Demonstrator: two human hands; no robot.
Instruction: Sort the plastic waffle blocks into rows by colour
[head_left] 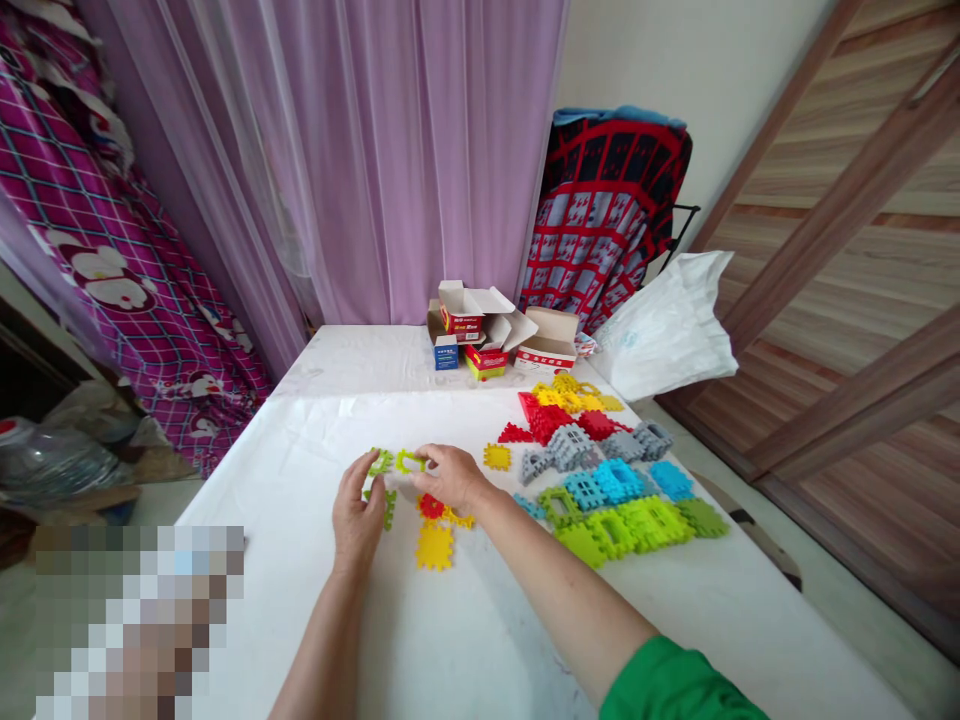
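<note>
My left hand [356, 515] is curved around green notched building pieces, its index fingertip at the upper green piece [382, 462]. Part of a lower green piece [389, 510] shows beside the thumb, which hides the rest. My right hand [454, 478] pinches the right edge of a lime frame-shaped building piece [405, 461] with an opening in its middle. Under that hand lie a red piece [431, 506] and a narrow yellow piece [459, 518]. A square yellow piece [435, 548] sits just below them, nearer to me.
Building pieces lie at the right in colour groups: yellow [568, 394], red [549, 420], grey [570, 446], blue [619, 481] and green [637, 525]. A single yellow square [496, 457] lies mid-table. Opened boxes [480, 330] and a white bag [667, 325] stand behind.
</note>
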